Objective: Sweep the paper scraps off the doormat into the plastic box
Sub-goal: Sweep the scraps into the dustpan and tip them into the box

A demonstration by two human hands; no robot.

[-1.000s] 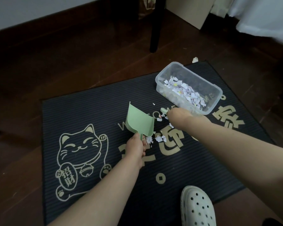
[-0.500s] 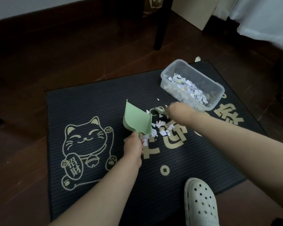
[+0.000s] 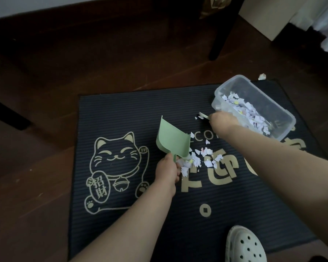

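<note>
The left hand closes its fingers round the handle of the pale green plastic dustpan, tilted beside the white paper scraps on the dark ribbed doormat, probably to catch them. The right hand holds a small green brush, its fingers hidden, near the clear plastic box.

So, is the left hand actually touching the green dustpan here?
Touching. The head view shows the left hand wrapped round the handle of the green dustpan, just below the scoop, with no gap between them.
</note>
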